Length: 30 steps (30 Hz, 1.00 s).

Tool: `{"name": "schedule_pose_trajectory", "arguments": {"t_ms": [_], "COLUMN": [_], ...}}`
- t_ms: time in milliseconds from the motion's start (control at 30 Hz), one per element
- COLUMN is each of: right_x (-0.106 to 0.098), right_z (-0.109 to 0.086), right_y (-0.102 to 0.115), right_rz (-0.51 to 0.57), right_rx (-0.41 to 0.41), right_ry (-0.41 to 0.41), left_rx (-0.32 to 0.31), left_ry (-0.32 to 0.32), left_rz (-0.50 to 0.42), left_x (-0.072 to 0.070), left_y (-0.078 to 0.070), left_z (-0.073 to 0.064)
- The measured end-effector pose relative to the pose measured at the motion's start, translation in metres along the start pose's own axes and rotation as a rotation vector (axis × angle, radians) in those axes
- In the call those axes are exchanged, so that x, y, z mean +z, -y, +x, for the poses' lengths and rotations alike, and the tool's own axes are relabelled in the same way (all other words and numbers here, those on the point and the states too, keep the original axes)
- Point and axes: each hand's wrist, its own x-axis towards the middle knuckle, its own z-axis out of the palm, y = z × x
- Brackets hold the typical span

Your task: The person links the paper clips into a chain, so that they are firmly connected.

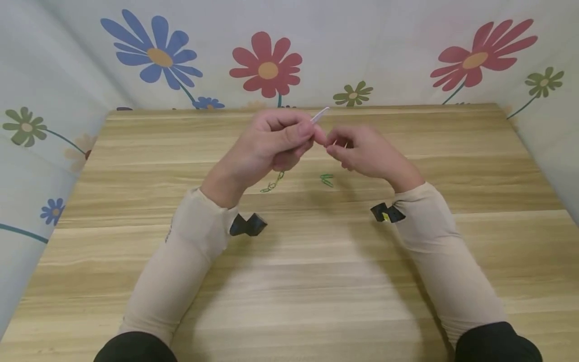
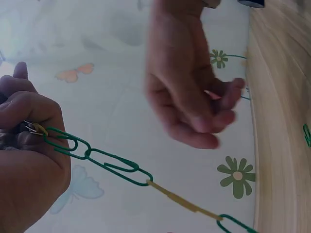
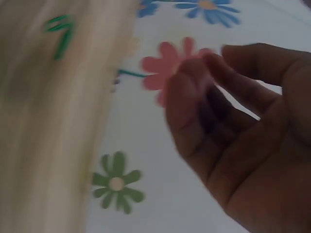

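Observation:
My left hand is raised over the table and pinches one end of a chain of linked green and yellow paper clips. The chain hangs below that hand, its lower links showing in the head view. A thin, pale strip sticks up from between the left thumb and forefinger; its kind is unclear. Close to the left fingertips is my right hand, fingers loosely bent, with nothing seen between them in the right wrist view. Loose green paper clips lie on the table below the hands.
The wood-grain table spreads beneath both arms. Behind its far edge hangs a pale curtain printed with flowers. A small black device is on the left wrist and another black device on the right.

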Motion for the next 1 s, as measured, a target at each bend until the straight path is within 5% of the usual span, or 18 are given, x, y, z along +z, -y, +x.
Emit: {"name": "schedule_pose_trajectory", "arguments": {"t_ms": [133,233,700,800,1000], "right_x": [0.016,0.026,0.035,0.028,0.006], "right_z": [0.014,0.019,0.019,0.017,-0.004], "right_y": [-0.026,-0.036,-0.037,-0.034,0.003], "right_rz": [-0.252,-0.341,-0.610,-0.504,0.063], "right_rx": [0.074,0.074,0.084,0.044,-0.074], "right_ry": [0.201,0.269,0.175,0.092,-0.168], "left_rx": [0.005,0.003,-0.056,-0.084,-0.135], "left_ry": [-0.019,-0.034,-0.074,-0.078,-0.087], "left_rz": [0.042,0.071,0.126,0.155,0.233], "left_x": [-0.002,-0.001,-0.001,-0.002,-0.003], "left_y": [-0.003,-0.005,-0.007,-0.008,-0.011], "left_z": [-0.001,-0.001,0.002,0.002,-0.002]}}
